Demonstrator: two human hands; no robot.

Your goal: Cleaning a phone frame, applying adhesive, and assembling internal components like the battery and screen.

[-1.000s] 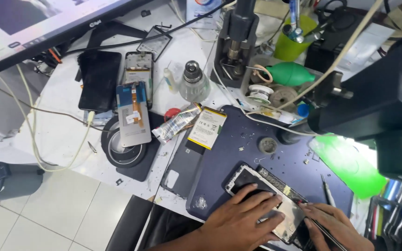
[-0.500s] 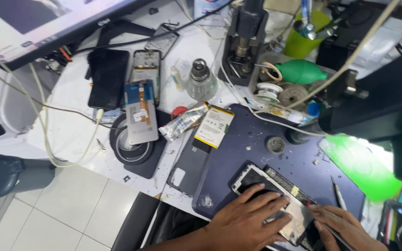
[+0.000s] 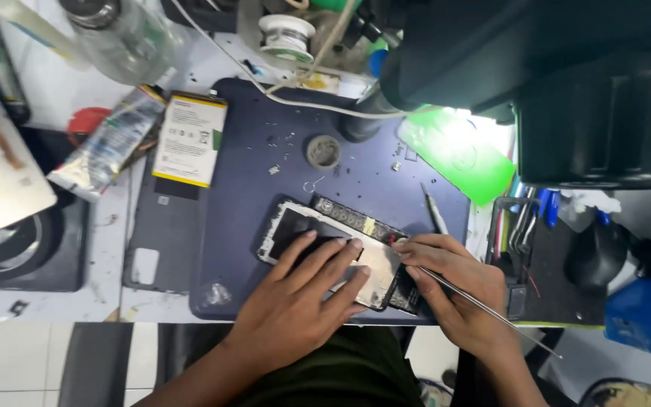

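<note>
An opened phone (image 3: 344,241) with its back off lies on a dark blue work mat (image 3: 258,173). My left hand (image 3: 303,294) lies flat on the phone, fingers spread, pressing it down. My right hand (image 3: 453,290) grips thin metal tweezers (image 3: 484,309), whose tip touches the phone's upper right edge beside the circuit board. A phone battery (image 3: 190,139) with a white and yellow label rests at the mat's upper left corner.
A small round metal dish (image 3: 323,151) and tiny screws lie on the mat. A screwdriver (image 3: 436,211) sits right of the phone. A green card (image 3: 457,154), a microscope body (image 3: 566,83), a glue tube (image 3: 107,143) and a tool rack (image 3: 518,226) surround the mat.
The camera has moved closer and down over the mat. Both hands stay on the phone, the right hand's tweezers now at its upper right edge.
</note>
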